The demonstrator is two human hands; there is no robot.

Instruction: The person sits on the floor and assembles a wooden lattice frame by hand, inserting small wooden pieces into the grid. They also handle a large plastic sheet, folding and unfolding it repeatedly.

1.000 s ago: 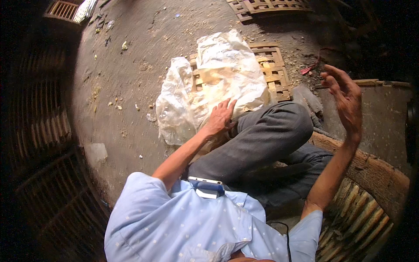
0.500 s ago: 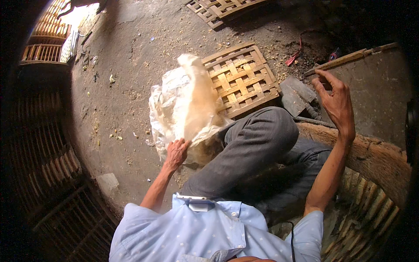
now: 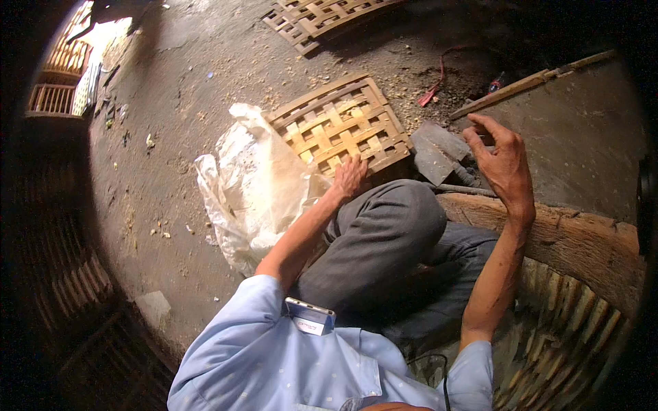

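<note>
A slatted square of woven bamboo (image 3: 343, 122), perhaps a tray or crate lid, lies on the floor ahead of my bent knee. My left hand (image 3: 351, 177) is at its near edge, fingers curled over the rim; the thumb is hard to make out. Beside it on the left, a crumpled whitish plastic sack (image 3: 253, 178) overlaps the bamboo's left edge, partly behind my left forearm. My right hand (image 3: 504, 161) is raised on the right, empty, its thumb and forefinger apart and the other fingers bent.
A grey metal blade-like piece (image 3: 439, 149) lies right of the bamboo square. Farther right are a wooden strip (image 3: 534, 83), a bottle (image 3: 497, 82) and a red cord (image 3: 428, 96). A thick timber (image 3: 569, 236) runs beside my leg. Another woven panel (image 3: 329, 17) lies at the far edge.
My left hand has let go of the plastic sack and moved right and forward to the bamboo square's near edge. My right hand keeps its raised pose as the view shifts.
</note>
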